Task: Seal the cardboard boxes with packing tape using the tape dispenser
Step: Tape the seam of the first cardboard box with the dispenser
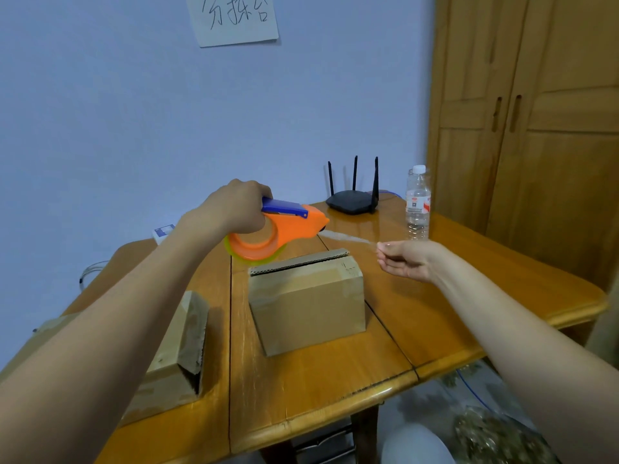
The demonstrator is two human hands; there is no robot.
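My left hand [234, 209] grips the orange tape dispenser [284, 231] by its blue handle, above and behind a cardboard box [308, 303] in the middle of the table. A strip of clear tape [348, 237] runs from the dispenser's nose to my right hand [407, 261], which pinches its free end above the box's right rear corner. The box's top flaps stand slightly apart along the back edge. A second cardboard box [177, 349] lies at the left, partly hidden behind my left forearm.
A wooden table [335, 380] carries a black router [353, 200] and a plastic water bottle [418, 204] at the back right. A small white box [164, 232] sits at the back left. A wooden wardrobe [536, 128] stands to the right.
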